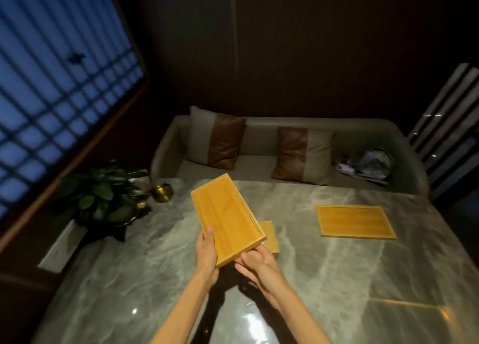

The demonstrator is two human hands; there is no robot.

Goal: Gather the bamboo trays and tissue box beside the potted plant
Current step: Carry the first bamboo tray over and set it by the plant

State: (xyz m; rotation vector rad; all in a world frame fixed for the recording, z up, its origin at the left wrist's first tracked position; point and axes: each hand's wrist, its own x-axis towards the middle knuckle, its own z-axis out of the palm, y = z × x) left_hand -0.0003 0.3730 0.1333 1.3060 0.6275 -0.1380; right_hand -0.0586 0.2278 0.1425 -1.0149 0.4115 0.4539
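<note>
Near the middle of the frame a bamboo tray (228, 219) is held tilted above the marble tabletop (337, 266), its long side running from upper left to lower right. The left hand (206, 253) is closed on the tray's near left edge, thumb on top and fingers underneath. The right hand (256, 262) is at the tray's lower right corner with its fingers loosely spread; it seems to steady or support the corner from below rather than clamp it, though the contact itself is hidden by the tray.

A smaller bamboo piece (270, 236) lies flat on the tabletop just under and to the right of the lifted tray — possibly the tissue box, but too little of it shows to say. A second flat tray (356, 222) rests to the right of centre, well apart from the others. The potted plant (103, 196) stands at the left edge of the frame, with a small brass-coloured vessel (162, 192) just beside it.

The tray looks thin, rigid and light, with a low raised rim; a grip across the short end or along both long edges should hold it. Its smooth finish and the glossy marble suggest it could slide — so set it down flat rather than push it.

No brand, label or readable writing shows on any of the bamboo pieces.
</note>
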